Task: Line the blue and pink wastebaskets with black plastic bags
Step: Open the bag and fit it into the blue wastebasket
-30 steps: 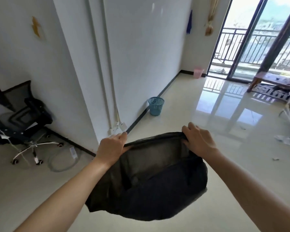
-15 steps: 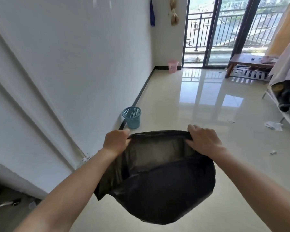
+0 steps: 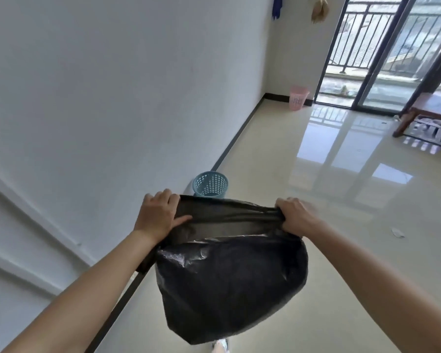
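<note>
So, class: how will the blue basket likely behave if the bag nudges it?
The blue basket looks like thin mesh plastic and appears empty, so probably light. On the glossy floor it may slide or tip. The bag itself billows, so seems floppy.

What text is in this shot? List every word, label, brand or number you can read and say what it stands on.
None can be read.
black plastic bag, held by the left hand and right hand: no print shows.
blue wastebasket: no label visible.
pink wastebasket: too small to show any marking.
white wall: bare, no sign.
</note>
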`<action>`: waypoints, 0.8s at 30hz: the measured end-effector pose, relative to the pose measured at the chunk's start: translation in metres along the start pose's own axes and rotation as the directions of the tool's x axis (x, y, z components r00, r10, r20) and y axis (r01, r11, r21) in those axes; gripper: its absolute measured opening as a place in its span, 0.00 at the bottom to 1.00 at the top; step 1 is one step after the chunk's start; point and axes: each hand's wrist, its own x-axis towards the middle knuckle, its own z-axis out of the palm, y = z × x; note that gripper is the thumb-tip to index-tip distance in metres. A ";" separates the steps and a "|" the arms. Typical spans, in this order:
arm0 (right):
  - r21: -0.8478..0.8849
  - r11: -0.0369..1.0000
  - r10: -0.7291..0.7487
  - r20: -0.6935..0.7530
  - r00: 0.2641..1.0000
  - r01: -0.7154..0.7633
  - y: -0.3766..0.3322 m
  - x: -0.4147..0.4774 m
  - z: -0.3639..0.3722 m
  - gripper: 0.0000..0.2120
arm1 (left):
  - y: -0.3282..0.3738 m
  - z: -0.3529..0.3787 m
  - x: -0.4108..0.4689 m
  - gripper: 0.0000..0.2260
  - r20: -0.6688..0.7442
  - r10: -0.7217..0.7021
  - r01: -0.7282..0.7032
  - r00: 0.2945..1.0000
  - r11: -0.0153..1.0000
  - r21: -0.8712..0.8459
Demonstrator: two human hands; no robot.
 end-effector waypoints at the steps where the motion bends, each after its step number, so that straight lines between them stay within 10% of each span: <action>1: 0.003 1.000 0.025 -0.004 1.000 -0.025 0.002 0.037 0.000 0.15 | -0.013 0.019 0.026 0.28 0.047 -0.059 0.061 0.997 0.998 -0.033; 13: 0.235 0.939 0.248 0.040 0.968 -0.250 0.050 0.354 -0.087 0.13 | -0.128 0.109 0.319 0.07 0.400 -0.487 0.571 0.777 0.811 -0.123; 24: 0.661 0.703 0.100 0.273 0.957 -0.262 0.105 0.691 -0.049 0.21 | -0.126 0.277 0.530 0.21 0.725 -0.598 0.939 0.342 0.178 -0.296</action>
